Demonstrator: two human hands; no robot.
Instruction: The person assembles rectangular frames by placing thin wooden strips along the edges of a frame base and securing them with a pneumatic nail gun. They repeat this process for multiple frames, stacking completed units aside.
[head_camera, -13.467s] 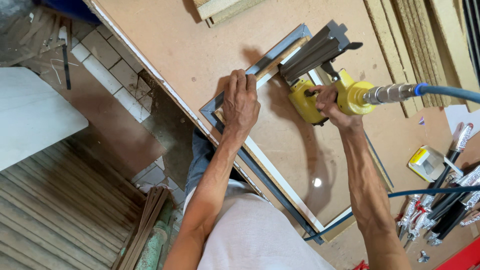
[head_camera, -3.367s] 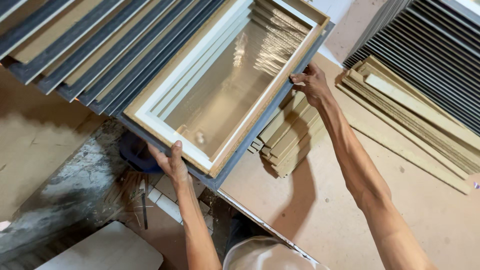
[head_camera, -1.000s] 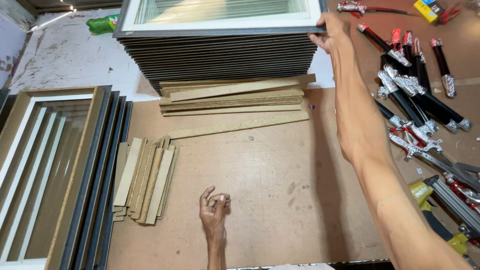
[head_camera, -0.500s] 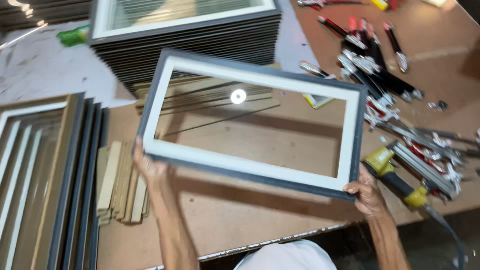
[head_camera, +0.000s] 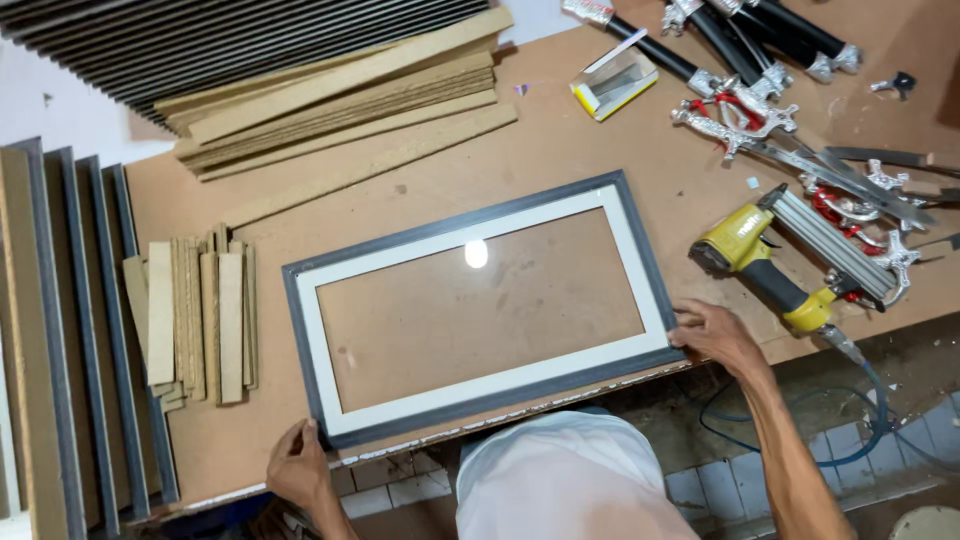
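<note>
Now both hands — left hand (head_camera: 297, 465), right hand (head_camera: 718, 335) — hold the frame (head_camera: 480, 305) flat.

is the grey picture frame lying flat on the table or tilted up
Flat: the grey picture frame with white inner border lies fully on the brown table, left hand and right hand at its near corners.

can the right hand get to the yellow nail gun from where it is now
Probably yes: the right hand rests on the frame's near right corner, and the yellow nail gun lies just beyond it on bare tabletop, its handle end nearest, nothing between them.
</note>
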